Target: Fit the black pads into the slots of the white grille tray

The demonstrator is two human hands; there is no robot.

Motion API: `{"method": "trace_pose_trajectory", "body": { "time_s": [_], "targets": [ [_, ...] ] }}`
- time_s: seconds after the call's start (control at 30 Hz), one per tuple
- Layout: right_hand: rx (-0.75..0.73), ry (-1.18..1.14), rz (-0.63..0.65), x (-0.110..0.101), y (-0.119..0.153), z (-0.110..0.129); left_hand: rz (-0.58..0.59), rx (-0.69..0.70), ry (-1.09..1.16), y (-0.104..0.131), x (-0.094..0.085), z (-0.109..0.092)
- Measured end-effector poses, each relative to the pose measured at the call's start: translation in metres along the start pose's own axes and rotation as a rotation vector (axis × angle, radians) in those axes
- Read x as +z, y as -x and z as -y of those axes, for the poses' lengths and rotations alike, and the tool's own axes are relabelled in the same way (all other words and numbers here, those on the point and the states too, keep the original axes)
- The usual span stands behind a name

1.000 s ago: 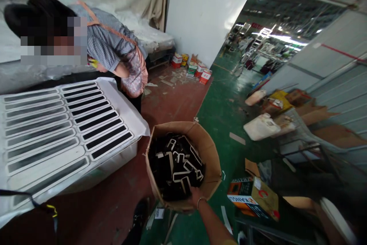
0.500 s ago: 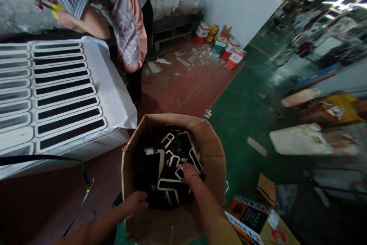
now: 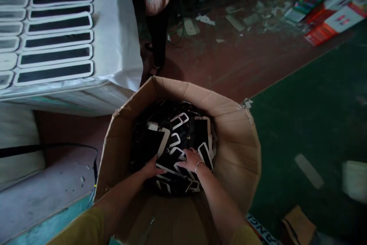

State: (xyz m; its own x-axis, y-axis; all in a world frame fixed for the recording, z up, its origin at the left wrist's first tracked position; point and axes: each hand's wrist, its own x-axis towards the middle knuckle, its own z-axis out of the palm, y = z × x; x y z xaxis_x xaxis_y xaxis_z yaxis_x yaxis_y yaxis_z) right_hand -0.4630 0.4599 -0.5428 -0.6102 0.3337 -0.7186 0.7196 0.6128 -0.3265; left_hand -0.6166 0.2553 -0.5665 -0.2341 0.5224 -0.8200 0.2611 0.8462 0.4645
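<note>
Both my hands are down inside a deep cardboard box that holds a heap of black pieces with white borders. My left hand grips the edge of a white-edged black piece, its thumb lying across the border. At the right of that spot, my right hand, with a bracelet at the wrist, is closed over a white-edged black piece, thumb to the left. Its fingertips are partly hidden among the heap. A larger black panel with a pale border leans just beyond my right hand.
At the upper left, rows of long white-framed black strips lie on a white-covered table. A person's leg stands behind the box. Red and white cartons sit at the upper right; scraps litter the floor. A black strap crosses at left.
My view has moved closer over the box. My left hand has moved from near the box wall into the heap, towards my right hand. The long white-edged piece near my hands now looks tilted.
</note>
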Motion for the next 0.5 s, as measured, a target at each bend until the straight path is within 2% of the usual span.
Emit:
{"method": "trace_pose_trajectory", "body": {
  "time_s": [0.13,0.27,0.4,0.5],
  "targets": [
    [-0.231,-0.061,0.142,0.014,0.031,-0.011,0.125,0.05,0.008,0.007,0.022,0.004],
    [-0.371,-0.09,0.279,0.04,0.069,-0.02,0.232,0.154,-0.096,0.029,0.03,0.016],
    [-0.326,0.012,0.336,0.076,0.1,-0.018,0.423,0.28,-0.338,0.048,0.02,0.031],
    [-0.282,-0.036,0.353,0.097,0.119,-0.016,0.589,0.325,-0.32,0.055,0.003,0.037]
  ]
}}
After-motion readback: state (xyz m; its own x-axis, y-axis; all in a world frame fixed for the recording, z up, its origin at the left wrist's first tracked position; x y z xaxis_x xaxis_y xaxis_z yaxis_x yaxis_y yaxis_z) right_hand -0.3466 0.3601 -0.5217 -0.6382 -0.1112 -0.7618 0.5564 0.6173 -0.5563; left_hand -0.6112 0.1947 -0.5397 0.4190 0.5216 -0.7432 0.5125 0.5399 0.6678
